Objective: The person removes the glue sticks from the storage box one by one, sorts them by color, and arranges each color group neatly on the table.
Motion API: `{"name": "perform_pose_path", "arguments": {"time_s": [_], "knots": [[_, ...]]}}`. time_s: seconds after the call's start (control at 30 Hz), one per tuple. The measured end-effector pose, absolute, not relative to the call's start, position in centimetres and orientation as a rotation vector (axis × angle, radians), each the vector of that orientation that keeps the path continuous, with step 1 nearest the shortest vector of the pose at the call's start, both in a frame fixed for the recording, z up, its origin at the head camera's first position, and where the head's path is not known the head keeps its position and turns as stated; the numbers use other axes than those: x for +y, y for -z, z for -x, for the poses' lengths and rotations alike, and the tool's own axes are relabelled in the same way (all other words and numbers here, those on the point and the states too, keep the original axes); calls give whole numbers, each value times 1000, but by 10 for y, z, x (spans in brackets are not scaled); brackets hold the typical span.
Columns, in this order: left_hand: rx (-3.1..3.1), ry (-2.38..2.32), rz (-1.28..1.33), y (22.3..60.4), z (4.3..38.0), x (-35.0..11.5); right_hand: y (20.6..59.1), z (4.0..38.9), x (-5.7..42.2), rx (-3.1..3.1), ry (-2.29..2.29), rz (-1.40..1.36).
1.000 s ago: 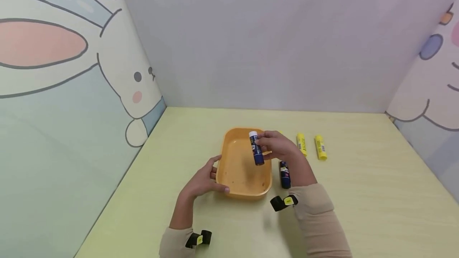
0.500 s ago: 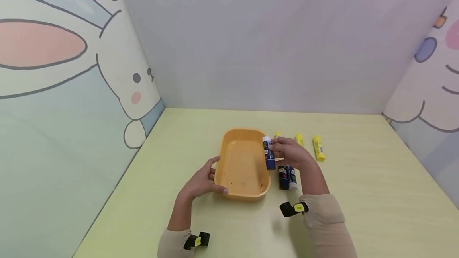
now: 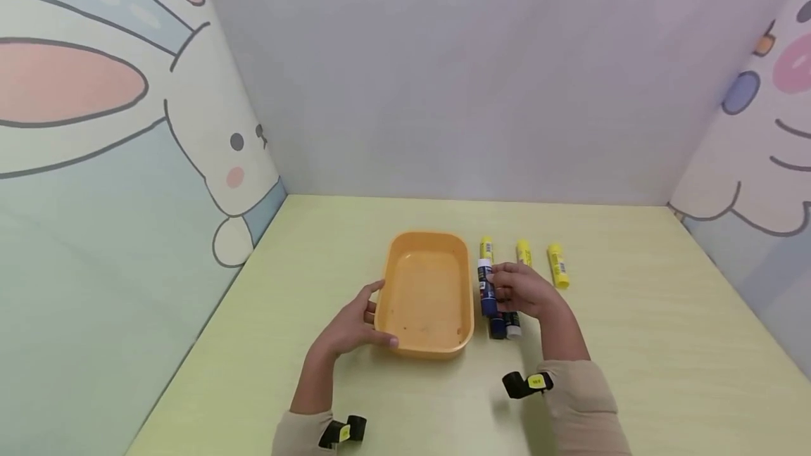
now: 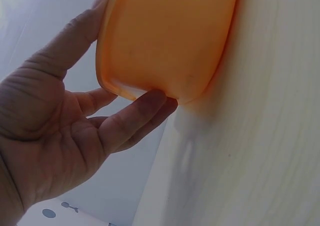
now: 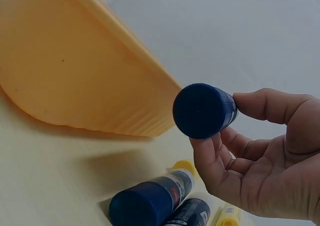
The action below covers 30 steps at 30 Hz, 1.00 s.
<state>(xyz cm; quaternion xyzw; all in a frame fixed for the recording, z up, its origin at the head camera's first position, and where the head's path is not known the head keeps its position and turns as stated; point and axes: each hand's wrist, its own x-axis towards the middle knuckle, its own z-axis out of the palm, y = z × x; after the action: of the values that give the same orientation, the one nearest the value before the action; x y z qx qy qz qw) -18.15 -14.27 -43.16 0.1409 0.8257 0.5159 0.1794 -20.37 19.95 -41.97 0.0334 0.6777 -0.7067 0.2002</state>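
My left hand (image 3: 351, 326) grips the near left corner of an orange plastic tray (image 3: 427, 290), with the thumb at the front rim. In the left wrist view the fingers (image 4: 135, 117) press against the tray's outer wall. My right hand (image 3: 524, 290) pinches a blue glue stick (image 3: 486, 288) with a white end, just right of the tray. The right wrist view shows its round blue end (image 5: 197, 110) facing the camera, between thumb and fingers. Beneath it two more dark blue glue sticks lie side by side, a left one (image 3: 498, 329) and a right one (image 3: 513, 326).
Three yellow glue sticks lie farther back to the right: a near-tray one (image 3: 486, 247), a middle one (image 3: 523, 252) and an outer one (image 3: 557, 266). The pale table (image 3: 633, 322) meets a grey back wall (image 3: 475, 90) and side walls with cartoon rabbits.
My right hand has carried the blue glue stick from over the tray rightward and toward me, out past the tray's right rim. My left hand keeps its hold on the tray.
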Motion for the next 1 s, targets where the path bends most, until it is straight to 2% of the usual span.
{"name": "perform_pose_path", "arguments": {"time_s": [0.53,1.0], "knots": [[2337,-1455,-375,433,179,-141,434,192,224,1909,2000,-220],[2319,-1500,-402,433,184,-143,432,183,253,1886,2082,-230]]}}
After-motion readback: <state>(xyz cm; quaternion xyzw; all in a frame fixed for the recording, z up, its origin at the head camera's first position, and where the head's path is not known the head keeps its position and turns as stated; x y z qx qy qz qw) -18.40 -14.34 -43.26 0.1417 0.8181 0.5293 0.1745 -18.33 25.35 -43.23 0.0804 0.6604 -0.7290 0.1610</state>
